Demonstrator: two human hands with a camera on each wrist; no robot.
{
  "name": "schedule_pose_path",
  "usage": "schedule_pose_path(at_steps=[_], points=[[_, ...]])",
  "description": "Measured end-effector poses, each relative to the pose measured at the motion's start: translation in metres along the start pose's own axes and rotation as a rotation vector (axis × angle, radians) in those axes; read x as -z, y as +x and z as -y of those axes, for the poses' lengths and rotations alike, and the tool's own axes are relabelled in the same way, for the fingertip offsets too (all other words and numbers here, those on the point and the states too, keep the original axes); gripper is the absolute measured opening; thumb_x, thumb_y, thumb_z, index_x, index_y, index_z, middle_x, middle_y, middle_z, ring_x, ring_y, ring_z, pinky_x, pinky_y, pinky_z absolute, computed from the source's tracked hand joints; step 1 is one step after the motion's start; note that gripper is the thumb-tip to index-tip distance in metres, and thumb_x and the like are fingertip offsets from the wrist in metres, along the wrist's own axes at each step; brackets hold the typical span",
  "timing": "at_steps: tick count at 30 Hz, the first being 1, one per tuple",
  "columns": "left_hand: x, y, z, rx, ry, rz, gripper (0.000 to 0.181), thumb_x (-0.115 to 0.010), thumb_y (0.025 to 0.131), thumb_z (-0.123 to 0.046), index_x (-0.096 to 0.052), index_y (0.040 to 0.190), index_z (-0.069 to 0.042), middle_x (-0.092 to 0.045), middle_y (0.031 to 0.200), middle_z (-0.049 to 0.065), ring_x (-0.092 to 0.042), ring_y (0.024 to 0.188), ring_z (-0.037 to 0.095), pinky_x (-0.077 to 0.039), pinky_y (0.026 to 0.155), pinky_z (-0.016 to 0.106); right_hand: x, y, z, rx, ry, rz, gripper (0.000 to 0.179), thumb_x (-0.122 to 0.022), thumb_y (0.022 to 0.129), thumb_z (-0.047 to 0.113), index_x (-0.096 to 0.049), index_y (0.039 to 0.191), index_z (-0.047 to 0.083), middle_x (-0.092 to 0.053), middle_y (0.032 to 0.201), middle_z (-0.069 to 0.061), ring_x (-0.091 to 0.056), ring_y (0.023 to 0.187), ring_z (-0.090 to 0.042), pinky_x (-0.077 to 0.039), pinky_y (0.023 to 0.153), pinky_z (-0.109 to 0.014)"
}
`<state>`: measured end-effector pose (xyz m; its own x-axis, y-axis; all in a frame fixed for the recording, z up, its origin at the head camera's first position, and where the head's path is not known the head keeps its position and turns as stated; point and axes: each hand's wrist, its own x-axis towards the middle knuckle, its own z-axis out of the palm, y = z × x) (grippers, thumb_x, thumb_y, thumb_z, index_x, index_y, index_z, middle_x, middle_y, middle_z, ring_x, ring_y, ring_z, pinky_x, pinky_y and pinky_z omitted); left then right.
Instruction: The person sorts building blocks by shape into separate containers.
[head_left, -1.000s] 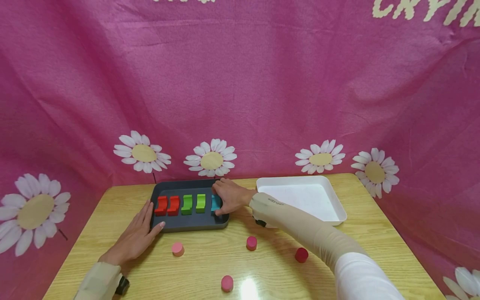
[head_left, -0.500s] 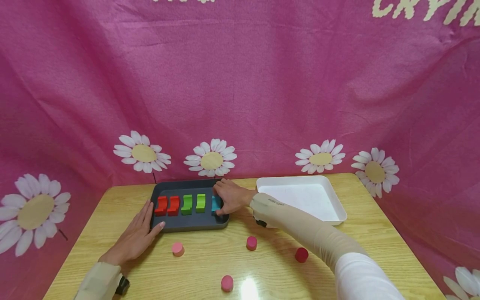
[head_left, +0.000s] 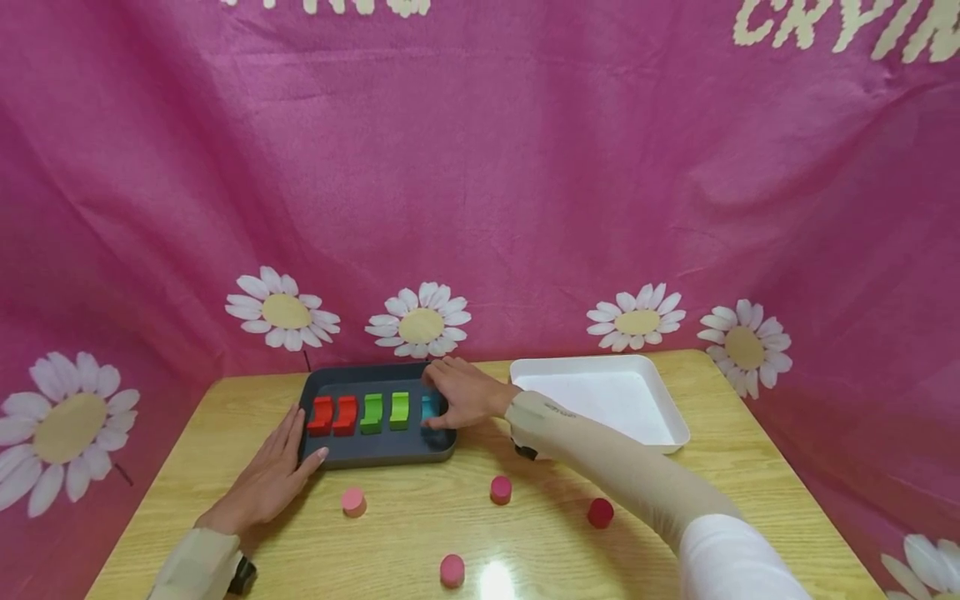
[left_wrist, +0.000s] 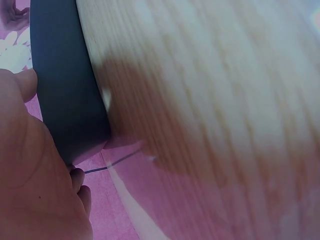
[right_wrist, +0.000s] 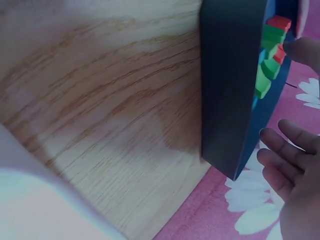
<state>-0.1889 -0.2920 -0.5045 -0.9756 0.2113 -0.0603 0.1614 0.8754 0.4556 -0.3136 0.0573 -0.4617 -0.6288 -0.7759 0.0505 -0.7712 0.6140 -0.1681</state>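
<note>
In the head view my right hand (head_left: 468, 396) reaches over the right end of a dark grey tray (head_left: 378, 457). Its thumb and fingers are spread around a blue arch block (head_left: 427, 407), partly covered by the hand. The right wrist view has the fingers (right_wrist: 285, 150) extended and apart from the thumb. To the left, lined up in the tray, are two red arch blocks (head_left: 321, 417), a green one (head_left: 372, 415) and a lime one (head_left: 399, 412). My left hand (head_left: 273, 475) rests against the tray's left side, fingers straight and thumb near the front corner.
A white tray (head_left: 600, 392) stands at the back right, partly behind my right forearm. Nearer on the wooden table (head_left: 390, 542) lie small cylinders: light pink (head_left: 354, 502), magenta (head_left: 501, 490), rose (head_left: 452, 572) and dark red (head_left: 600, 513). A pink cloth (head_left: 480, 183) hangs behind.
My right thumb has shifted slightly left over the blue arch block's near end. The head view has tilted a little. The left hand and the other blocks stay put.
</note>
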Motion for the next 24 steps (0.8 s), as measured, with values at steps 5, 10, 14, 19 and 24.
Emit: schedule_pose_path(at_steps=[5, 10, 14, 19, 24], points=[[0.0, 0.0, 0.0, 0.0, -0.006, 0.003, 0.097, -0.048, 0.111, -0.055, 0.0, 0.169, 0.006, 0.001, 0.176, 0.03, -0.006, 0.16, 0.054, -0.01, 0.127, 0.072, 0.008, -0.011, 0.0, -0.002, 0.081, -0.073, 0.065, -0.077, 0.094, 0.053, -0.061, 0.133, 0.004, -0.065, 0.123, -0.01, -0.056, 0.114, -0.02, -0.046, 0.109, -0.038], [0.0, -0.001, -0.001, -0.007, -0.011, -0.005, 0.096, -0.048, 0.112, -0.055, 0.0, 0.169, 0.006, 0.0, 0.176, 0.031, -0.007, 0.16, 0.055, -0.01, 0.127, 0.073, 0.014, -0.028, -0.003, -0.028, 0.108, -0.12, 0.062, -0.077, 0.094, 0.051, -0.061, 0.132, 0.004, -0.065, 0.121, -0.01, -0.056, 0.112, -0.018, -0.048, 0.104, -0.039], [-0.001, -0.001, 0.0, -0.005, -0.008, -0.008, 0.097, -0.048, 0.111, -0.056, -0.001, 0.169, 0.006, -0.001, 0.175, 0.032, -0.007, 0.16, 0.055, -0.011, 0.127, 0.073, 0.016, -0.042, -0.005, -0.024, 0.111, -0.148, 0.058, -0.078, 0.094, 0.049, -0.061, 0.129, 0.007, -0.064, 0.117, -0.008, -0.056, 0.109, -0.019, -0.049, 0.099, -0.037], [-0.003, -0.001, 0.001, 0.006, -0.007, -0.003, 0.099, -0.049, 0.111, -0.057, -0.001, 0.168, 0.007, -0.001, 0.175, 0.032, -0.008, 0.159, 0.055, -0.011, 0.127, 0.073, 0.015, -0.059, -0.006, -0.019, 0.118, -0.155, 0.059, -0.078, 0.095, 0.048, -0.06, 0.131, 0.005, -0.063, 0.117, -0.01, -0.055, 0.107, -0.02, -0.048, 0.096, -0.039], [-0.002, 0.0, 0.0, 0.005, -0.007, -0.004, 0.099, -0.049, 0.111, -0.057, 0.0, 0.168, 0.006, -0.001, 0.175, 0.032, -0.008, 0.159, 0.055, -0.011, 0.126, 0.073, 0.016, -0.074, -0.004, -0.021, 0.135, -0.163, 0.058, -0.078, 0.095, 0.042, -0.06, 0.133, 0.002, -0.065, 0.118, -0.01, -0.058, 0.111, -0.021, -0.05, 0.101, -0.042]])
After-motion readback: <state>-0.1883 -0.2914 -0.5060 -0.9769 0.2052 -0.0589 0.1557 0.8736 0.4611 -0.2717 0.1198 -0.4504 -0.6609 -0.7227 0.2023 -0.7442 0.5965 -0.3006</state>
